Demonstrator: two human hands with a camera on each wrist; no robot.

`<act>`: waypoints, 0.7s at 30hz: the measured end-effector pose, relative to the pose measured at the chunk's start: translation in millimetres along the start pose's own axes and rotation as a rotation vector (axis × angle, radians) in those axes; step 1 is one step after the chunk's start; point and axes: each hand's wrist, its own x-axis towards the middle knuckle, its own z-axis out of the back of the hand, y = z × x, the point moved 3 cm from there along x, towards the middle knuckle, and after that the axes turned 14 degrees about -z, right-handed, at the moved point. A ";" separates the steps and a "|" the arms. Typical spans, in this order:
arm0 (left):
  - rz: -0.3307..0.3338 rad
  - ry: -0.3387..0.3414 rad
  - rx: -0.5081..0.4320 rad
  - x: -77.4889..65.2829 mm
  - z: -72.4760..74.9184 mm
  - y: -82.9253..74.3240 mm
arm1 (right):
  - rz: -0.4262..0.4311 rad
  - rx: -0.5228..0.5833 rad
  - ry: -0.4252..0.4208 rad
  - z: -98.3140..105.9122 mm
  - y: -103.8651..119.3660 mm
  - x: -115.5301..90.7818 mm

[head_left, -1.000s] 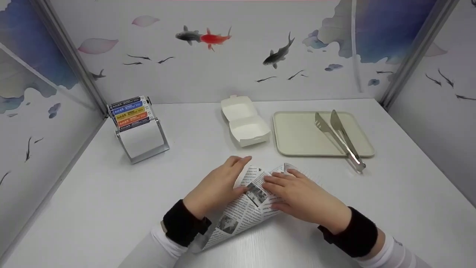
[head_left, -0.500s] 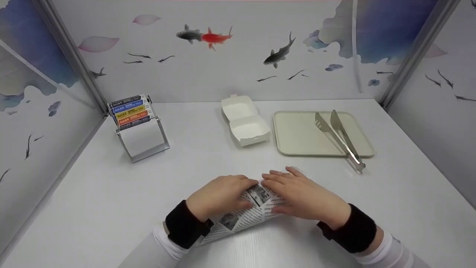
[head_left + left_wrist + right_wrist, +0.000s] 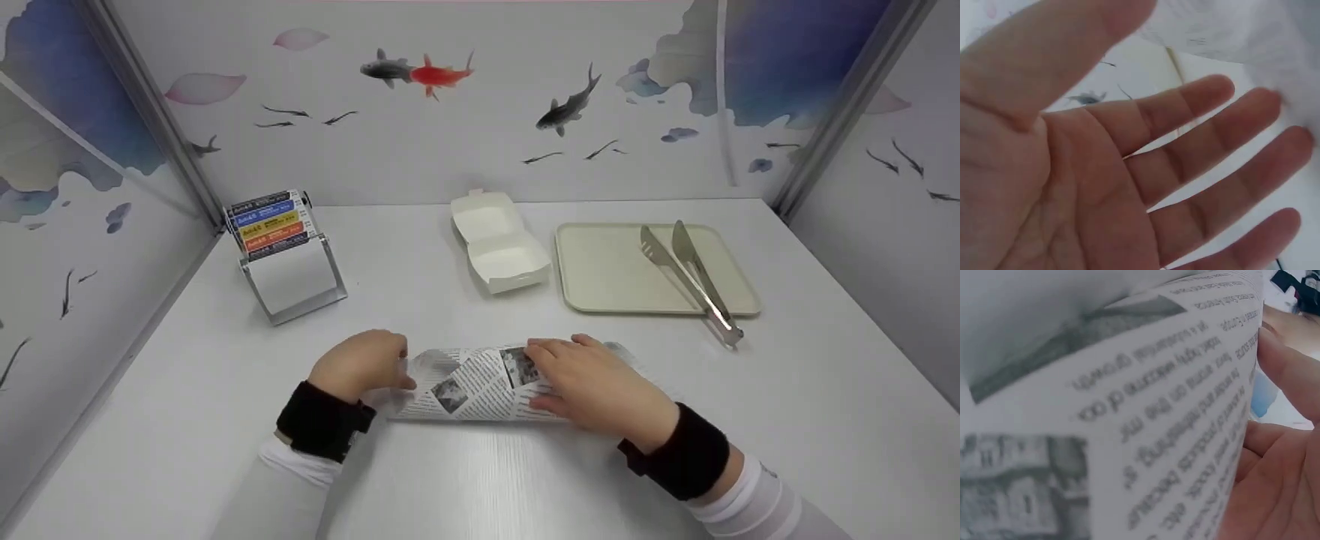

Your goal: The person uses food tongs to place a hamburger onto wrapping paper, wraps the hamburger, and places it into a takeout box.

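A sheet of newsprint-patterned wrapping paper [image 3: 480, 390], rolled into a long bundle, lies crosswise on the table in the head view. Whatever is inside it is hidden. My left hand [image 3: 367, 364] is at the bundle's left end. In the left wrist view its fingers [image 3: 1202, 163] are spread and nearly straight, the tips close to the blurred paper [image 3: 1207, 28]. Over the right part of the bundle, my right hand [image 3: 607, 382] holds the paper, fingers on top and thumb at the near side. The printed paper [image 3: 1174, 410] covers most of the right wrist view.
An open white takeaway box [image 3: 506, 244] stands at the back middle. Right of it is a beige tray [image 3: 600, 277] with metal tongs [image 3: 694, 281] lying across it, handle over the front edge. A metal rack [image 3: 289, 262] with colourful packets stands at the back left.
The bundle has turned from slanting to nearly level across the table. My left hand has moved left from its middle to its left end; the right hand has stayed on the right part.
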 end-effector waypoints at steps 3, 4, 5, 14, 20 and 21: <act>0.043 -0.038 -0.009 2.4 -4.2 10.9 | 0.003 0.030 -0.012 -2.0 -0.1 3.9; 0.059 -0.044 -0.017 2.2 -5.3 12.3 | 0.003 0.041 -0.012 -2.8 -0.1 4.9; 0.074 -0.049 -0.025 1.5 -6.1 12.8 | 0.006 0.047 -0.016 -3.5 0.0 5.5; 0.115 -0.044 -0.062 0.9 -10.6 14.0 | -0.010 0.056 0.001 -3.0 -2.3 3.8; 0.025 0.028 -0.096 5.9 -9.4 21.6 | -0.013 0.055 0.017 -1.9 -4.6 2.5; 0.004 0.040 -0.111 6.4 -8.7 23.4 | -0.012 0.057 0.019 -1.6 -5.2 2.5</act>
